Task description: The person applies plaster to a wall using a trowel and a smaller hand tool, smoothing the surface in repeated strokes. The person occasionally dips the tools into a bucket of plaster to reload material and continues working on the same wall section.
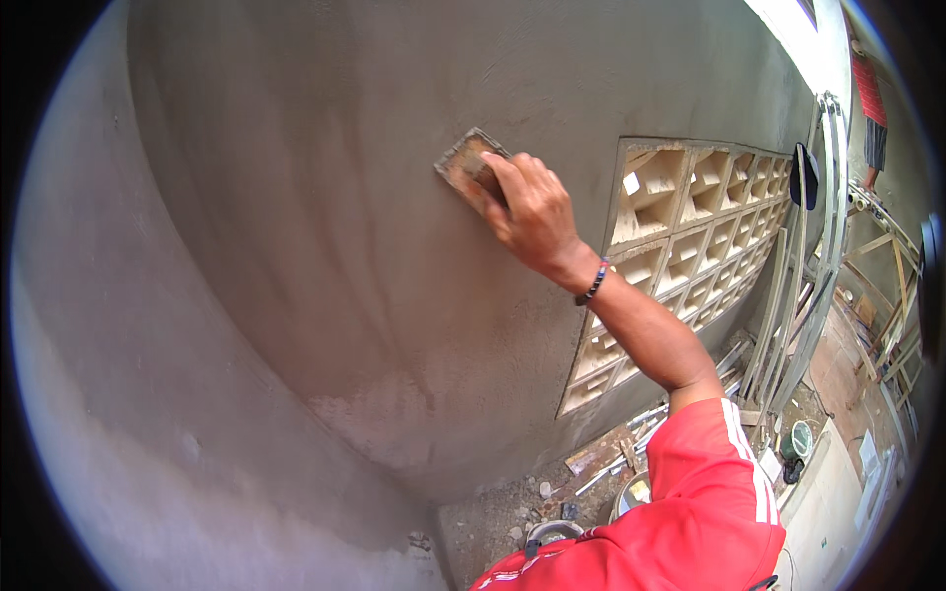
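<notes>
The right hand (532, 212) grasps a plastering float (456, 162), which projects left of the knuckles, seemingly flat against the grey wall (394, 266), left of the vent-block panel (687, 182). Its long axis slants from far left to near right; the palm hides its near end. The left hand is out of sight.

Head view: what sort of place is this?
Most likely a building site: the right hand holds a flat float against a grey, plastered-looking wall, with openwork blocks set in it and rubble below.
</notes>
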Demonstrator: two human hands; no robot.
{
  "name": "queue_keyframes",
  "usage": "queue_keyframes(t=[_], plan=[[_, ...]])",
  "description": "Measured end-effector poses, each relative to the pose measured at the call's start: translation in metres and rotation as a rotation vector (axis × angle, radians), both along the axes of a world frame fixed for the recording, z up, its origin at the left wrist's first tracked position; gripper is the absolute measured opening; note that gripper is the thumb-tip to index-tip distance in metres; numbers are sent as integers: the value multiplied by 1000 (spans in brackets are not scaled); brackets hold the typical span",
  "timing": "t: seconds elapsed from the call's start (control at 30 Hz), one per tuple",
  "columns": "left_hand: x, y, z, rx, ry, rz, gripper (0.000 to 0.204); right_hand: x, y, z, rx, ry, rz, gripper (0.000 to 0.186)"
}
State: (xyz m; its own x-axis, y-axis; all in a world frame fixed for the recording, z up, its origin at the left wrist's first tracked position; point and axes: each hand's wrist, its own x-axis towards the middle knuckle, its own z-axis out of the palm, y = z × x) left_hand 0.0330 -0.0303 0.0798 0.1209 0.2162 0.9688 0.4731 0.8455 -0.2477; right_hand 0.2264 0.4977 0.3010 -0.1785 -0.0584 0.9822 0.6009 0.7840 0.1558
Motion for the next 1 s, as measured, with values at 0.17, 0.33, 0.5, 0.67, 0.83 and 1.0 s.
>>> queue_keyframes(t=[0.17, 0.33, 0.5, 0.67, 0.83, 1.0], plan=[[-3, 10, -6, -9, 23, 17, 25, 41, 29, 42, -97, 373, -55, 35], [8, -13, -1, -190, -45, 66, 21, 22, 10, -43, -10, -191, -24, 43], [10, -13, -1, -328, -81, 94, 19, 33, 16, 17, -36, 162, -23, 40], [-3, -26, -3, -302, 12, 128, 21, -7, 3, -40, 19, -265, 46, 39], [6, 32, 5, 85, 57, 193, 23, 20, 17, 22, 3, 91, 5, 48], [1, 11, -3, 63, 62, 203, 24, 25, 15, -32, 43, -249, 19, 47]])
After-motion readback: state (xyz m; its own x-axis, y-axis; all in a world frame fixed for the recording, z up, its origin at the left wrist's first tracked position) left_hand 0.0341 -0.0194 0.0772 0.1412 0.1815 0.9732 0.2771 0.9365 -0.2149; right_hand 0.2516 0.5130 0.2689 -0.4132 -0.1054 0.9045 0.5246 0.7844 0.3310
